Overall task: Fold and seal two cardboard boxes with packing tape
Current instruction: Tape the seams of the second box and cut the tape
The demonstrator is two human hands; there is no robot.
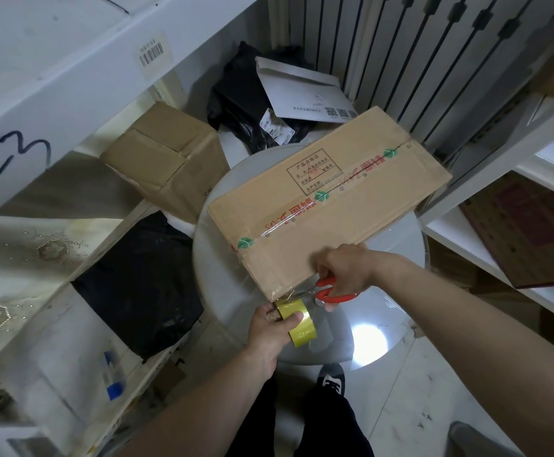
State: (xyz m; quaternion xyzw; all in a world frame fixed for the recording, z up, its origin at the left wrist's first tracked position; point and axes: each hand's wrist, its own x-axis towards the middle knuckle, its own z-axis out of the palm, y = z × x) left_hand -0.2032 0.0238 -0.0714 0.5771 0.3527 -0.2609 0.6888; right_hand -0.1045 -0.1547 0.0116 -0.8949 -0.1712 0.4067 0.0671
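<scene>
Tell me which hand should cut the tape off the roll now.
Right. The right hand holds the red scissors, blades at the corner of the box, while the left hand grips the tape roll.

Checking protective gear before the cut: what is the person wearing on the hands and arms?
No gear shows. The left hand and right hand have no gloves. The left forearm and right forearm are uncovered, with no sleeve, watch or band in view.

- Single head-worn wide-angle camera, facing forward and steeply down.
- Close above the left hand and right hand, at a round white table's near edge.
- White shelving bends along the left and right sides.
</scene>
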